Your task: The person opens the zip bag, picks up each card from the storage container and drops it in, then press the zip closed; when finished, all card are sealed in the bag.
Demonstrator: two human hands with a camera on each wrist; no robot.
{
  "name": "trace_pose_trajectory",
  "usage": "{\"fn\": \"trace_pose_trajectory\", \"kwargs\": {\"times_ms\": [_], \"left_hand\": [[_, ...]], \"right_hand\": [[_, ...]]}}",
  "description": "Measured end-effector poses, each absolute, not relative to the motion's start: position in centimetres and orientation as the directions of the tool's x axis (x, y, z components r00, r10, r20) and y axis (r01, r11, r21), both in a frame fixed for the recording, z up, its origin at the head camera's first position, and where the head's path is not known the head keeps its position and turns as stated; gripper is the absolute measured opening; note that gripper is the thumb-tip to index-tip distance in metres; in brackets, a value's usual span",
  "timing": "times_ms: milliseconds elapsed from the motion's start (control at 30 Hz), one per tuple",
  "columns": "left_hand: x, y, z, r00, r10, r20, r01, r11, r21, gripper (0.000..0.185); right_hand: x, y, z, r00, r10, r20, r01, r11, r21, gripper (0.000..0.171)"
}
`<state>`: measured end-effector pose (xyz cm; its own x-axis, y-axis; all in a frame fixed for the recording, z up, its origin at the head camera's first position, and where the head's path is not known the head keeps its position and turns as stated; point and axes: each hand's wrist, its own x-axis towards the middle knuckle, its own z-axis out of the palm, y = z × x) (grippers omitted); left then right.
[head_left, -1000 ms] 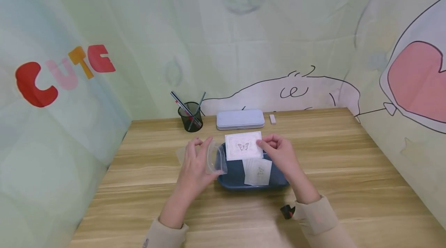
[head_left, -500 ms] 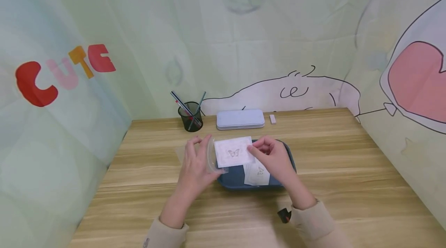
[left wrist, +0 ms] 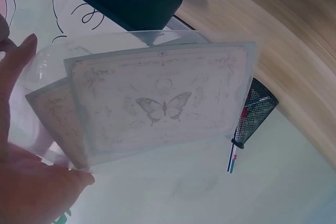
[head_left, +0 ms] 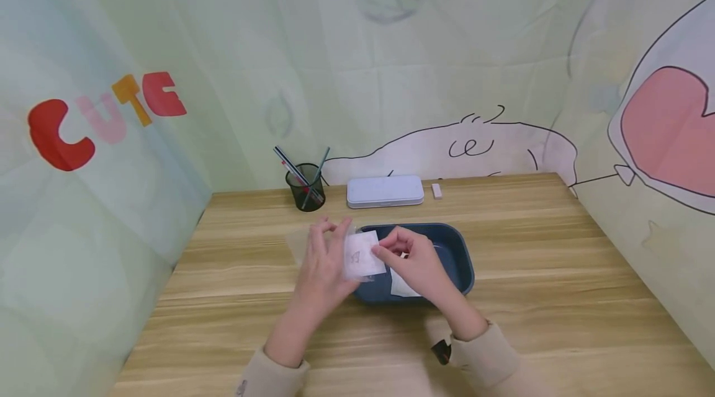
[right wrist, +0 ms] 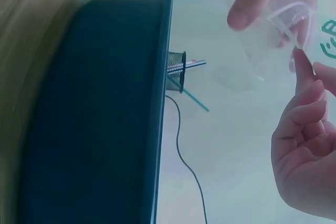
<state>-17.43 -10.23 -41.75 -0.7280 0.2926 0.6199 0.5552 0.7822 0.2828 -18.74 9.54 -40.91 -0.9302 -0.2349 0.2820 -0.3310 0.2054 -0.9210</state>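
My left hand (head_left: 324, 270) grips a clear plastic bag (head_left: 298, 243) by its mouth, thumb and fingers spread around the opening. A white card (head_left: 363, 254) with a printed butterfly is pinched between the thumb and fingers of my right hand (head_left: 418, 265). Its left part lies inside the bag's mouth. Through the plastic, the left wrist view shows one butterfly card (left wrist: 163, 100) fully inside and a tilted card (left wrist: 56, 121) behind it. Below my hands stands a dark blue tray (head_left: 468, 260) with white cards (head_left: 401, 287) in it, partly hidden by my right hand.
Behind the tray lie a pale pencil case (head_left: 385, 191) and a small white eraser (head_left: 437, 191). A black mesh pen holder (head_left: 306, 189) with pens stands at the back left. Printed curtains (head_left: 279, 43) enclose the wooden table (head_left: 530, 260).
The right hand has moved left and slightly down, carrying the card from over the tray into the bag's mouth. The left hand has shifted slightly right with the bag.
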Motion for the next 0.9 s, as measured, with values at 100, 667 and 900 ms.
{"fn": "trace_pose_trajectory", "kwargs": {"times_ms": [100,667,900], "left_hand": [[-17.6,-10.1,-41.9,-0.700,0.306,0.645,0.579,0.772,0.262,0.102],[-17.4,-9.2,-42.2,-0.661,0.351,0.664,0.618,0.757,0.215,0.090],[-17.5,-8.9,-42.5,-0.638,0.355,0.683,0.629,0.752,0.196,0.085]], "right_hand": [[-18.8,9.0,-41.1,-0.925,-0.258,0.278,-0.335,0.208,-0.919,0.009],[-19.0,6.8,-42.3,-0.912,-0.332,0.240,-0.310,0.177,-0.934,0.006],[-18.9,6.3,-42.7,-0.915,-0.310,0.257,-0.329,0.206,-0.922,0.003]]}}
